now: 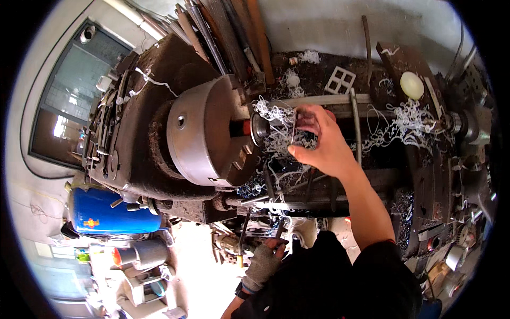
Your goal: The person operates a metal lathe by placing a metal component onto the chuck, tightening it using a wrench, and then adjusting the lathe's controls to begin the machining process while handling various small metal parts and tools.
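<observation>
My bare right hand (325,139) reaches over the lathe bed. Its thumb and fingers close on a thin, pale disc-like piece (293,130), seen edge-on. Left of that piece, a round metal part (260,128) sits at the jaws of the big lathe chuck (199,135). White curly shavings (276,112) hang around this part and lie behind the fingers. Lower down, my left hand (265,261), in a grey fingerless glove, curls its fingers at the end of a dark lever (280,229). My body partly hides the lever's surroundings.
More white shavings (406,125) pile up at the right, by a pale yellow round object (411,85). A white four-hole frame (340,80) lies at the back. Long bars (212,32) lean on the wall. A blue drum (114,210) stands at the left.
</observation>
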A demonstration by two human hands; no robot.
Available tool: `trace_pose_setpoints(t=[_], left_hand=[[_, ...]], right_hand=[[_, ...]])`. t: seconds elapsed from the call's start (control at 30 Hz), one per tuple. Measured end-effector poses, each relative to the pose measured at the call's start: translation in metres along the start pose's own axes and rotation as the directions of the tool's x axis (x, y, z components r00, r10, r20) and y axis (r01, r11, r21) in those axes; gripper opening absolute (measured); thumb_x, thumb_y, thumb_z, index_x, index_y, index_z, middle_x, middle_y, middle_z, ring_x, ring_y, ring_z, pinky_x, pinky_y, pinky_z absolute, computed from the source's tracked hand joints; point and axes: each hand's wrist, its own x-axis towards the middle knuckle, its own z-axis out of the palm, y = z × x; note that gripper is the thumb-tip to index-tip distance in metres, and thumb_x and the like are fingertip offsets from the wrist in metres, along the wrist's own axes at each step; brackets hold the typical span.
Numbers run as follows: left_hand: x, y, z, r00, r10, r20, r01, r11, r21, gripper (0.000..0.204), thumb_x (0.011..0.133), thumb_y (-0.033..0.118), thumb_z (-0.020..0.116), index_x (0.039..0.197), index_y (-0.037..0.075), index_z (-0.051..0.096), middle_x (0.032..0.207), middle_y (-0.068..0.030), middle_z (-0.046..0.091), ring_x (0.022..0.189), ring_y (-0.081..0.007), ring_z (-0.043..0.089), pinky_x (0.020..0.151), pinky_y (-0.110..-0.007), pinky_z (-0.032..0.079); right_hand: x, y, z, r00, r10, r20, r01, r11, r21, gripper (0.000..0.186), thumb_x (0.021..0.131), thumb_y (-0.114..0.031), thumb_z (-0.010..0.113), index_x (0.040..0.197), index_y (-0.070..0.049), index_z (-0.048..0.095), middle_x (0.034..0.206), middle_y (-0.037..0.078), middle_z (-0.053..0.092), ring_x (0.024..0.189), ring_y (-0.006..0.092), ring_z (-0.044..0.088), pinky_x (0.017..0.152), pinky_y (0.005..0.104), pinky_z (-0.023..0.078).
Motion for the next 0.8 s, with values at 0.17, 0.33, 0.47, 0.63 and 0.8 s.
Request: trace_pose_setpoints(t=[0.17, 0.33, 0.47, 0.63, 0.8], left_hand=[[0.005, 0.019, 0.002, 0.992, -0.003, 0.126, -0.006, 0.997, 0.077, 0.014, 0.096, 0.012, 0.062, 0.107, 0.005, 0.067, 0.101, -0.0157, 0.068, 0.093, -0.0363, 0.066, 0.079, -0.043, 0.053], [0.012, 0.036, 0.010, 0.980, 0.021, 0.198, -0.045, 0.992, 0.120, 0.017, 0.096, 0.014, 0.062, 0.110, 0.005, 0.067, 0.103, -0.0155, 0.067, 0.096, -0.0366, 0.066, 0.081, -0.043, 0.053], [0.013, 0.050, 0.009, 0.970, -0.014, 0.243, -0.025, 0.987, 0.157, 0.018, 0.095, 0.013, 0.062, 0.110, 0.005, 0.067, 0.104, -0.0159, 0.067, 0.099, -0.0371, 0.065, 0.083, -0.043, 0.053], [0.013, 0.041, 0.013, 0.969, 0.035, 0.245, -0.077, 0.983, 0.164, 0.018, 0.095, 0.013, 0.063, 0.109, 0.003, 0.066, 0.104, -0.0169, 0.066, 0.100, -0.0378, 0.065, 0.084, -0.044, 0.053], [0.014, 0.039, 0.017, 0.964, -0.024, 0.264, -0.026, 0.983, 0.182, 0.019, 0.094, 0.013, 0.063, 0.109, 0.002, 0.066, 0.104, -0.0173, 0.066, 0.101, -0.0382, 0.064, 0.085, -0.044, 0.052]], right_hand=[[-0.058, 0.015, 0.005, 0.982, 0.175, 0.072, -0.183, 0.787, 0.589, 0.076, 0.074, -0.015, 0.083, 0.137, 0.002, 0.045, 0.124, 0.017, 0.058, 0.117, 0.0275, 0.061, 0.107, 0.0432, 0.048], [-0.081, 0.029, 0.010, 0.958, 0.166, 0.236, -0.246, 0.047, 0.968, 0.076, 0.078, -0.027, 0.077, 0.140, 0.003, 0.044, 0.129, 0.021, 0.058, 0.118, 0.0342, 0.061, 0.106, 0.0499, 0.048], [-0.089, 0.036, 0.015, 0.957, 0.070, 0.280, -0.272, -0.108, 0.956, 0.083, 0.076, -0.044, 0.074, 0.138, 0.003, 0.047, 0.130, 0.023, 0.057, 0.116, 0.0368, 0.061, 0.103, 0.0497, 0.050], [-0.095, 0.036, 0.022, 0.944, 0.123, 0.305, -0.286, -0.148, 0.947, 0.082, 0.077, -0.048, 0.071, 0.138, 0.003, 0.049, 0.128, 0.023, 0.059, 0.116, 0.0363, 0.061, 0.099, 0.0470, 0.052], [-0.099, 0.042, 0.026, 0.942, 0.155, 0.297, -0.270, -0.174, 0.947, 0.080, 0.081, -0.045, 0.068, 0.142, 0.002, 0.047, 0.132, 0.024, 0.058, 0.119, 0.0367, 0.061, 0.103, 0.0482, 0.049]])
